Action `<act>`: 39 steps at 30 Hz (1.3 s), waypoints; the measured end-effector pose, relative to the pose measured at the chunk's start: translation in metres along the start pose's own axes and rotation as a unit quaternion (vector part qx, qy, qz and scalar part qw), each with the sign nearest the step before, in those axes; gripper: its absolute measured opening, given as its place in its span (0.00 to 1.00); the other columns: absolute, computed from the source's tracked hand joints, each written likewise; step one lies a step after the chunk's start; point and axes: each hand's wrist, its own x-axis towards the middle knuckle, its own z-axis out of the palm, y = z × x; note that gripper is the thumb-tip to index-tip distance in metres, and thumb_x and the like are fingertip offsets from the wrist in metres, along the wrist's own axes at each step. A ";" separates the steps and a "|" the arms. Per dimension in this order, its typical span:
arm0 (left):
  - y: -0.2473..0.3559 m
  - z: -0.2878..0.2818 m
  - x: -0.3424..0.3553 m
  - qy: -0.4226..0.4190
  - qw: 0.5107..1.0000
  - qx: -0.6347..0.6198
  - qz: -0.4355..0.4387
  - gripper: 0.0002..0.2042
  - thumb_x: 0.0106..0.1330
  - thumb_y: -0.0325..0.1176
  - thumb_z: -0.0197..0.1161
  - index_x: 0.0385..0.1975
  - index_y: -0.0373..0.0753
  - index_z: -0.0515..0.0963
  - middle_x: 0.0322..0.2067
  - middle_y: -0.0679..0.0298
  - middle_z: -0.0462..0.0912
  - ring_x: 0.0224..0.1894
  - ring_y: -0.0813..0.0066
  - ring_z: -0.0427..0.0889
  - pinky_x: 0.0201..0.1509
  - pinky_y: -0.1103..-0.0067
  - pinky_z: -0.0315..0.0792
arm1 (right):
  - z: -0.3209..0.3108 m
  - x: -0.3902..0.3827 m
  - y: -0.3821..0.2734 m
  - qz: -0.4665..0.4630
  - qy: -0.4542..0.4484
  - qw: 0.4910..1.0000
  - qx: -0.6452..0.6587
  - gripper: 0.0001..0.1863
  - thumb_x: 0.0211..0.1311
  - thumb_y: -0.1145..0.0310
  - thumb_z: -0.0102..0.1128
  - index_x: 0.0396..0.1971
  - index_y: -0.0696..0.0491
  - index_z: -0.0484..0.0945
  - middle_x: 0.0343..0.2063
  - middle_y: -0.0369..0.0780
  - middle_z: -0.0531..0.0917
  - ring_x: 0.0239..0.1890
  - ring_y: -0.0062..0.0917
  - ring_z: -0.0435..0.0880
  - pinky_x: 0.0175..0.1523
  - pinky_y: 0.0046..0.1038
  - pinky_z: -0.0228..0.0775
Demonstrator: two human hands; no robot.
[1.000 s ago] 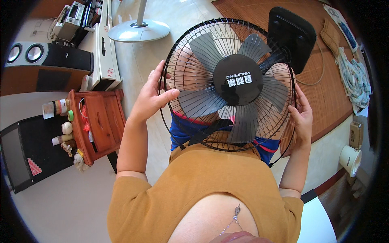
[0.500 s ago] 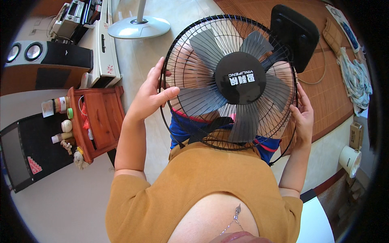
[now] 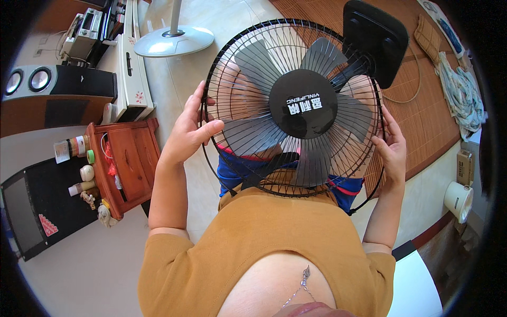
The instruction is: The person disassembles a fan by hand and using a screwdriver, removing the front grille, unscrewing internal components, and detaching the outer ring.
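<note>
A black desk fan [image 3: 303,104] lies across my lap, its round wire cage facing up and grey blades showing through the wires. Its square black base [image 3: 388,42] points to the far right. My left hand [image 3: 194,127] grips the cage's left rim, thumb on top and fingers around the outer edge. On the opposite side, my right hand [image 3: 390,141] holds the right rim between thumb and fingers. A loose black wire ring hangs along the near side of the cage, outside the main grille.
A white round pedestal base [image 3: 182,43] stands on the tiled floor at far left. A reddish wooden cabinet [image 3: 127,164] with small jars is at my left, near a speaker [image 3: 90,82]. At right lie a brown bamboo mat [image 3: 422,127], a crumpled light-blue cloth [image 3: 460,98] and a white bin [image 3: 457,202].
The fan and both hands appear slightly further left in the picture, and the surroundings have shifted a little with the view. Both hands keep their hold on the cage.
</note>
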 end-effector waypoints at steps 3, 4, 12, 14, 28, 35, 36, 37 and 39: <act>-0.003 0.001 -0.001 0.004 1.000 -0.021 -0.006 0.42 0.56 0.27 0.65 0.67 0.34 0.45 0.48 0.59 0.62 0.34 0.82 0.69 0.24 0.89 0.66 | -0.003 -0.002 -0.002 -0.016 -0.013 1.000 0.004 0.35 0.51 0.78 0.61 0.61 0.61 0.60 0.57 0.43 0.68 0.59 0.25 0.67 0.64 0.24 0.56; -0.003 0.002 -0.001 0.008 1.000 -0.020 -0.004 0.42 0.56 0.26 0.64 0.67 0.35 0.44 0.49 0.60 0.62 0.34 0.82 0.69 0.25 0.88 0.66 | -0.004 -0.003 -0.002 -0.015 -0.008 1.000 0.002 0.35 0.51 0.78 0.61 0.61 0.61 0.60 0.57 0.43 0.68 0.59 0.25 0.67 0.64 0.24 0.56; -0.005 0.006 -0.001 0.006 0.999 -0.049 -0.009 0.39 0.57 0.20 0.57 0.68 0.38 0.44 0.52 0.63 0.62 0.39 0.81 0.70 0.30 0.89 0.67 | -0.012 -0.003 0.003 -0.019 -0.021 1.000 0.004 0.36 0.52 0.72 0.64 0.61 0.60 0.60 0.57 0.40 0.67 0.60 0.24 0.65 0.65 0.23 0.51; -0.007 0.006 -0.001 0.009 0.999 -0.031 0.000 0.39 0.57 0.22 0.56 0.68 0.38 0.44 0.52 0.63 0.65 0.36 0.82 0.68 0.31 0.89 0.66 | -0.008 -0.004 0.004 -0.027 0.002 1.000 -0.006 0.33 0.54 0.66 0.64 0.60 0.58 0.64 0.45 0.34 0.71 0.48 0.19 0.69 0.55 0.18 0.58; -0.010 0.005 0.000 0.017 1.000 -0.017 -0.007 0.40 0.58 0.28 0.59 0.68 0.38 0.42 0.51 0.62 0.64 0.30 0.82 0.69 0.24 0.88 0.65 | -0.011 -0.001 0.020 -0.027 0.074 0.995 -0.060 0.22 0.63 0.70 0.54 0.57 0.55 0.68 0.39 0.34 0.72 0.39 0.14 0.69 0.45 0.15 0.61; -0.009 0.004 0.002 0.006 1.000 -0.003 0.001 0.40 0.58 0.28 0.59 0.68 0.37 0.42 0.51 0.62 0.63 0.32 0.81 0.69 0.23 0.88 0.66 | -0.015 0.004 0.022 -0.051 0.078 0.994 -0.051 0.20 0.63 0.70 0.54 0.55 0.55 0.71 0.44 0.37 0.78 0.42 0.16 0.74 0.49 0.18 0.65; -0.010 0.003 0.002 0.004 1.000 -0.002 0.002 0.40 0.58 0.28 0.59 0.68 0.37 0.42 0.51 0.62 0.63 0.32 0.81 0.69 0.23 0.88 0.66 | -0.011 0.001 0.023 -0.027 0.069 0.997 -0.009 0.20 0.63 0.70 0.55 0.55 0.56 0.71 0.44 0.37 0.78 0.43 0.16 0.75 0.49 0.19 0.66; -0.011 0.002 0.002 0.003 1.000 0.001 0.003 0.40 0.58 0.29 0.59 0.68 0.37 0.42 0.51 0.62 0.63 0.32 0.81 0.69 0.23 0.88 0.66 | -0.008 -0.001 0.021 -0.027 0.071 0.997 -0.008 0.20 0.63 0.70 0.55 0.55 0.56 0.71 0.44 0.37 0.78 0.43 0.16 0.75 0.49 0.19 0.66; -0.011 0.002 0.002 0.000 1.000 0.005 0.005 0.40 0.58 0.29 0.59 0.68 0.37 0.43 0.51 0.62 0.63 0.32 0.81 0.68 0.23 0.88 0.66 | -0.003 -0.005 0.014 -0.035 0.069 0.997 -0.002 0.20 0.63 0.70 0.55 0.55 0.56 0.71 0.43 0.37 0.78 0.44 0.16 0.75 0.50 0.19 0.66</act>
